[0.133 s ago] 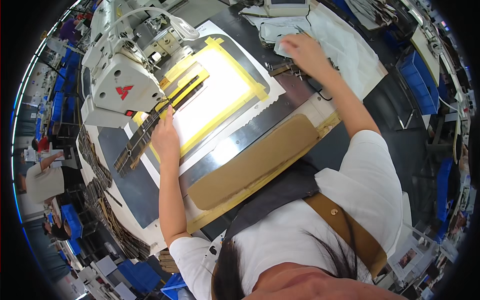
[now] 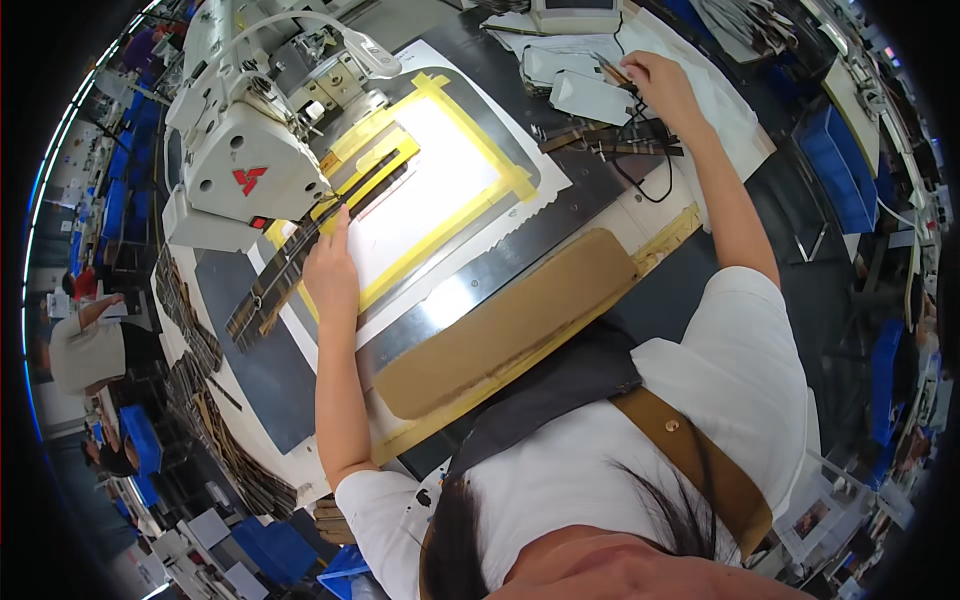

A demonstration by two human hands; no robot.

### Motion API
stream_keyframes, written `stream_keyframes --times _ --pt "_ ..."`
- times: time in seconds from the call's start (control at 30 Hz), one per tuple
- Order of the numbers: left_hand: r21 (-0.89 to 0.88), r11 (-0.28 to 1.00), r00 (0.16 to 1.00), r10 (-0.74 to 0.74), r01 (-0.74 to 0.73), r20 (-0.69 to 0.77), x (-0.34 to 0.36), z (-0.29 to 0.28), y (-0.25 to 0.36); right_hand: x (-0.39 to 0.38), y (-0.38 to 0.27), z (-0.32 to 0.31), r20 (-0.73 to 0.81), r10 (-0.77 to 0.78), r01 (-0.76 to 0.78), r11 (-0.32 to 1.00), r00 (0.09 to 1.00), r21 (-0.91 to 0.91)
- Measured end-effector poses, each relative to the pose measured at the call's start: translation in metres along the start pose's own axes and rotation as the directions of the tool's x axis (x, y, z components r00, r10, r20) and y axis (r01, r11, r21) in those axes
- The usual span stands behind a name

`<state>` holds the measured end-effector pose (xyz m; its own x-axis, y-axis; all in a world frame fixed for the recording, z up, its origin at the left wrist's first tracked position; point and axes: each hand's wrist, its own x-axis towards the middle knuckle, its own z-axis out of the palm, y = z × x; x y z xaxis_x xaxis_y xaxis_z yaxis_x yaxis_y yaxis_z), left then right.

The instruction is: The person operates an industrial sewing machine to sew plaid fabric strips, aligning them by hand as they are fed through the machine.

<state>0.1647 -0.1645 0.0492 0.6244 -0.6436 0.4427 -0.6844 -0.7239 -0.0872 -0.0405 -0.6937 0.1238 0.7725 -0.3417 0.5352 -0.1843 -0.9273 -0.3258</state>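
My left hand lies at a dark patterned strip, index finger extended beside the yellow-edged clamp under the head of a white sewing machine. A white sheet with yellow tape surrounds the clamp. At the upper right, my right hand pinches a thin tool, too small to make out fully, above pale papers and a tangle of black cord.
More dark strips are heaped along the table's left side. A tan padded board lies at the front edge. A blue bin stands at the right. Co-workers are at stations on the far left.
My right hand has moved to the right and slightly upward, uncovering more papers and cord. My left hand has hardly moved.
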Motion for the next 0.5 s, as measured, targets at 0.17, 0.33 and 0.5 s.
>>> stream_keyframes --times 0.17,0.33,0.5 --pt "-0.026 0.999 0.999 0.026 -0.027 -0.041 -0.002 0.003 -0.004 0.025 0.063 0.028 0.149 0.071 -0.057 0.994 0.986 -0.094" --pt "-0.071 0.996 0.998 0.055 -0.057 -0.021 0.002 -0.004 0.005 0.04 0.077 0.056 0.328 0.211 -0.05 0.898 0.921 -0.437" --pt "-0.092 0.995 1.0 0.025 -0.025 0.002 -0.001 -0.005 0.004 0.044 0.065 0.042 0.151 0.229 -0.157 0.91 0.962 -0.383"
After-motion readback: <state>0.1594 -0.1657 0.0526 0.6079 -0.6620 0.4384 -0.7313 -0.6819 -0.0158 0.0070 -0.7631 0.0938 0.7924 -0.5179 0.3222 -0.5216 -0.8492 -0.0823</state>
